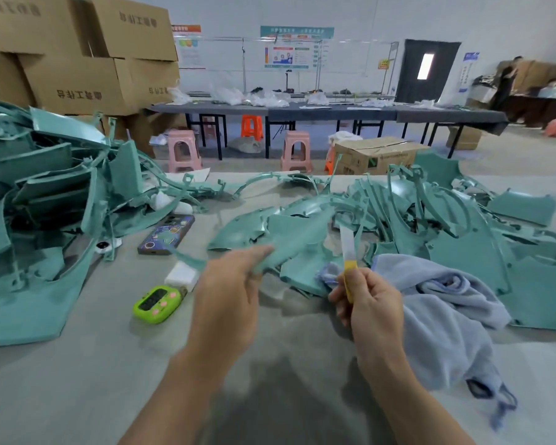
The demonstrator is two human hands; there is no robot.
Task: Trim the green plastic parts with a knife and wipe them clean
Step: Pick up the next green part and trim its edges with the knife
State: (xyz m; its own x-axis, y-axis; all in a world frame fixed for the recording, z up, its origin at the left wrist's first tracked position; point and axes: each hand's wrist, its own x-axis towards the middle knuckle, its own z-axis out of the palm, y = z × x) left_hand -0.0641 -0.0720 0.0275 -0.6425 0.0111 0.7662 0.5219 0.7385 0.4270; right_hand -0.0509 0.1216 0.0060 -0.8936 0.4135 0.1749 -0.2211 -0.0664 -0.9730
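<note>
Pinching a green plastic part (289,239) in the left hand (228,297), right hand (369,303) gripping the knife (348,252), blade up, over the bench (109,364)

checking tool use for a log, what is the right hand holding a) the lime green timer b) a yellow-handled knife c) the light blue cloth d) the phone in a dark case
B: the right hand grips the yellow-handled knife, blade pointing away from the person. The light blue cloth lies on the grey table beside it, and the left hand pinches a flat green plastic part.
</note>
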